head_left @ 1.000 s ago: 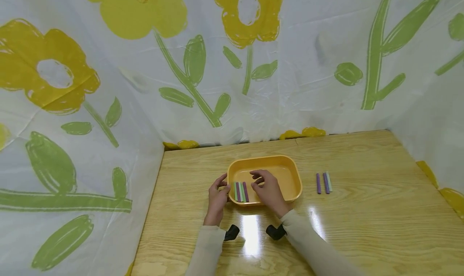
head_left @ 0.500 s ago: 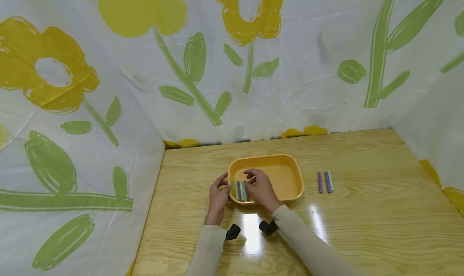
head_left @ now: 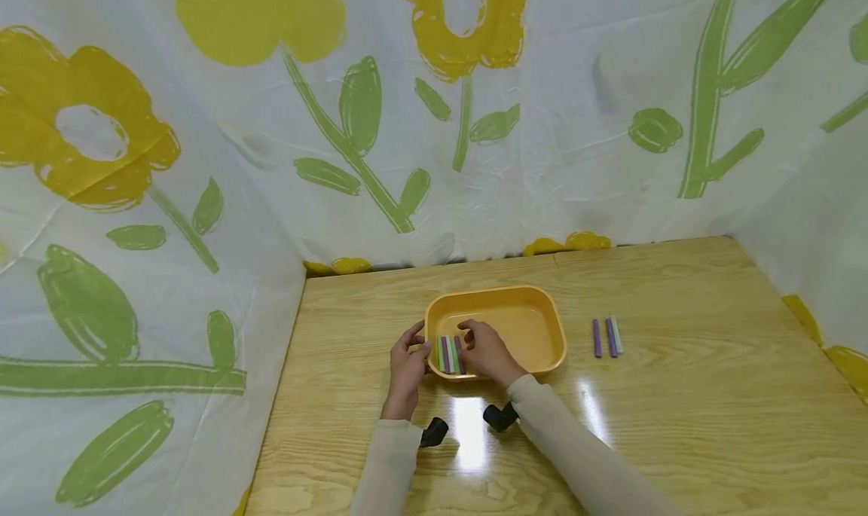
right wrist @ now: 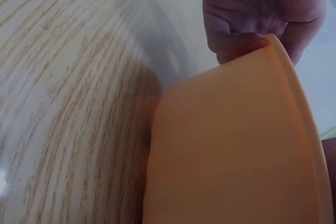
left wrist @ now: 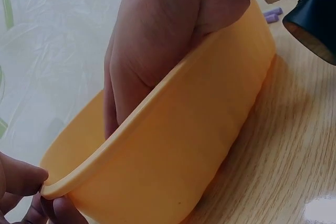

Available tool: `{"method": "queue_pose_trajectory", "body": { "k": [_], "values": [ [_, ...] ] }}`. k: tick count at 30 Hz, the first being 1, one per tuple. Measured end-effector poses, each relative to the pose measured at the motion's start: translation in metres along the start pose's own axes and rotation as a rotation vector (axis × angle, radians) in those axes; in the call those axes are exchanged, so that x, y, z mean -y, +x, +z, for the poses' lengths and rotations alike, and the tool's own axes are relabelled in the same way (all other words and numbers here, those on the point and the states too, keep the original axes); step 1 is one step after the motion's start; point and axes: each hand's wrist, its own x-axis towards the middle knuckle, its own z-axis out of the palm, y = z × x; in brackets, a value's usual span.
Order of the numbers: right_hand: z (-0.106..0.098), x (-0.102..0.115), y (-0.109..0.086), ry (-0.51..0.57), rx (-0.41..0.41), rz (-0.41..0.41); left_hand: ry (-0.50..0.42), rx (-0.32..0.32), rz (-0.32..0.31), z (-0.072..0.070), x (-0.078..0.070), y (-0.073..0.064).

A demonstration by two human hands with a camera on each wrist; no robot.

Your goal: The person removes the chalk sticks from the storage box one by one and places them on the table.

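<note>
An orange plastic tray (head_left: 502,293) with rounded corners stands on the wooden table. My left hand (head_left: 407,369) grips its left end; in the left wrist view, the fingers and thumb pinch the rim. Purple and light green chalk-like sticks (head_left: 448,355) lie side by side in the tray's left part. Over the tray's front wall reaches my right hand (head_left: 490,352), its fingers inside beside the rightmost purple stick. The index finger is extended, and no stick shows in its grasp. In the left wrist view, the tray wall hides those fingertips.
To the right of the tray, two purple sticks (head_left: 597,339) and a pale green stick (head_left: 616,334) lie on the table (head_left: 685,395). A flower-printed sheet (head_left: 563,162) hangs behind and at the sides. Each wrist carries a black camera mount (head_left: 434,432).
My right hand has moved left inside the tray, up to the row of sticks, and then stayed near it. The left hand keeps its hold on the tray's rim.
</note>
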Motion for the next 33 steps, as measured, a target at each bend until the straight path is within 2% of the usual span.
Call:
{"method": "queue_pose_trajectory", "body": {
  "k": [6, 15, 22, 33],
  "values": [
    [0.0012, 0.0033, 0.0024, -0.063, 0.072, 0.003, 0.003, -0.001, 0.005, 0.0006, -0.0017, -0.0012],
    [0.0043, 0.0035, 0.0035, -0.148, 0.126, 0.011, 0.004, -0.001, 0.006, 0.0006, -0.0011, -0.0013],
    [0.0048, 0.0045, 0.0029, -0.141, 0.11, 0.05, 0.009, 0.0, 0.003, 0.0005, -0.0013, -0.001],
    [0.0046, 0.0025, -0.0028, -0.072, 0.066, 0.039, -0.018, 0.027, 0.002, -0.001, -0.0002, -0.0011]
  ]
}}
